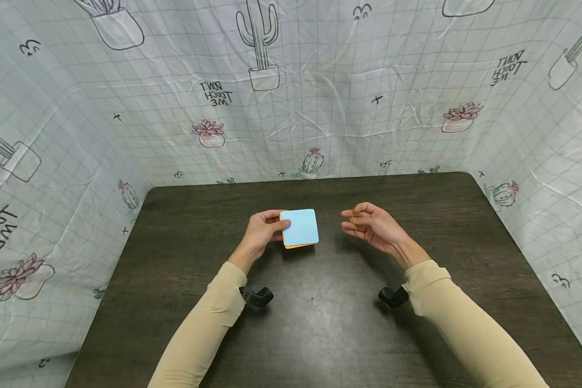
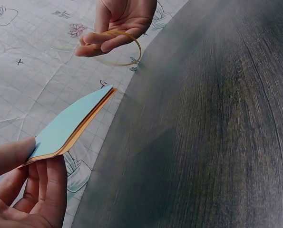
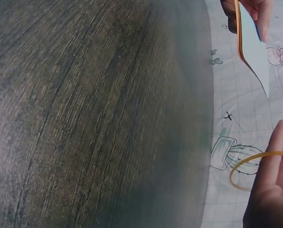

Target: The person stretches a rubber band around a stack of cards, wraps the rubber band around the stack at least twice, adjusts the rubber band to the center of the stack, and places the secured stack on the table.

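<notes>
My left hand (image 1: 260,233) pinches a thin stack of square paper notes (image 1: 300,227) by its left edge, thumb on the top face and fingers beneath. The top sheet is light blue, with orange layers showing below it in the left wrist view. The stack is held up above the table and tilted. To its right, my right hand (image 1: 379,230) holds a yellowish-brown rubber band (image 2: 140,47) at its fingers. The band hangs as a loose loop, apart from the notes, and runs across the fingers in the right wrist view.
The dark wood-grain table (image 1: 315,323) extends under both hands. A white grid-patterned sheet (image 1: 339,102) with cactus drawings rises behind the table and along both sides. Black wrist devices (image 1: 256,297) sit at both sleeve cuffs.
</notes>
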`<state>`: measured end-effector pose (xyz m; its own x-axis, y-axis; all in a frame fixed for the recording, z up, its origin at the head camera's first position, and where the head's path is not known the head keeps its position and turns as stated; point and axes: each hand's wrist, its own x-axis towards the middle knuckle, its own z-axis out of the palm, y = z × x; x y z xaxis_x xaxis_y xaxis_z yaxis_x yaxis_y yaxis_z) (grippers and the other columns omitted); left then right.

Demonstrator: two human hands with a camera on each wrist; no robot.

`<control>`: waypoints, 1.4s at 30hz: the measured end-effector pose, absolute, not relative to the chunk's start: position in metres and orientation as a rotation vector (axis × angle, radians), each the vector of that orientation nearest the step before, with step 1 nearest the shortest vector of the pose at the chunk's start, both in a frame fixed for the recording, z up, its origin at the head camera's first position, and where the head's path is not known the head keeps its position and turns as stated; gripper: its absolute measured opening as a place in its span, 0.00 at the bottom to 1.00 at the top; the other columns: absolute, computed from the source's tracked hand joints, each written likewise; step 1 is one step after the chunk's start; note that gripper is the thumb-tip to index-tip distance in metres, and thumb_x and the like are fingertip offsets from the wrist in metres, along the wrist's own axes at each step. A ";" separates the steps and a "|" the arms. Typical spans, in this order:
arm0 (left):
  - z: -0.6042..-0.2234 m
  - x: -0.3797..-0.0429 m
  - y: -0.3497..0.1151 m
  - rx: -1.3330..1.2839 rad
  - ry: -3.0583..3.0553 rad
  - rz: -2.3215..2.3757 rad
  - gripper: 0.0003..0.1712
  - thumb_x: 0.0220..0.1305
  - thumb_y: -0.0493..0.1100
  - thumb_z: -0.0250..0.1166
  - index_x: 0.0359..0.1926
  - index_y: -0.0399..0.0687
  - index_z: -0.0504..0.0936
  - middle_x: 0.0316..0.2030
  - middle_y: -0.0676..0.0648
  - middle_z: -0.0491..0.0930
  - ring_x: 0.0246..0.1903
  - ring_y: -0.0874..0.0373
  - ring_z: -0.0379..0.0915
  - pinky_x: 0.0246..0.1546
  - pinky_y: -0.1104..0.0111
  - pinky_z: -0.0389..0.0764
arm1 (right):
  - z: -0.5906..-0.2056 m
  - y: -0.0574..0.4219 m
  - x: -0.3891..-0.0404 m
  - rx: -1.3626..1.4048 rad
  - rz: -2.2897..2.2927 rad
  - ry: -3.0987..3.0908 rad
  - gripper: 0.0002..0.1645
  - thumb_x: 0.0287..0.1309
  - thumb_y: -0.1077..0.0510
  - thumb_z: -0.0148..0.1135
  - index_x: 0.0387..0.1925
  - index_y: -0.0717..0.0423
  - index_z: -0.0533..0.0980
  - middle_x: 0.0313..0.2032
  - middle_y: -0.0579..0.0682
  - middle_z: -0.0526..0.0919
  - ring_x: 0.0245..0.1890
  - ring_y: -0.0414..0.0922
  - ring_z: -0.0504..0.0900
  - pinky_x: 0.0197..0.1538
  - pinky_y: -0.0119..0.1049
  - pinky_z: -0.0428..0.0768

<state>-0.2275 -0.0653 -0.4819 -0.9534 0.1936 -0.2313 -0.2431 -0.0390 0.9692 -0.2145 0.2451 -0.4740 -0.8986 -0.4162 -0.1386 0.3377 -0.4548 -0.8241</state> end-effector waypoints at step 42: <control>-0.480 -0.225 -0.064 0.024 1.915 2.123 0.22 0.63 0.31 0.70 0.58 0.42 0.82 0.43 0.44 0.85 0.35 0.55 0.84 0.32 0.64 0.86 | -0.465 0.230 -0.223 -0.093 -2.068 1.741 0.28 0.72 0.48 0.60 0.59 0.67 0.71 0.61 0.68 0.75 0.52 0.52 0.84 0.59 0.56 0.77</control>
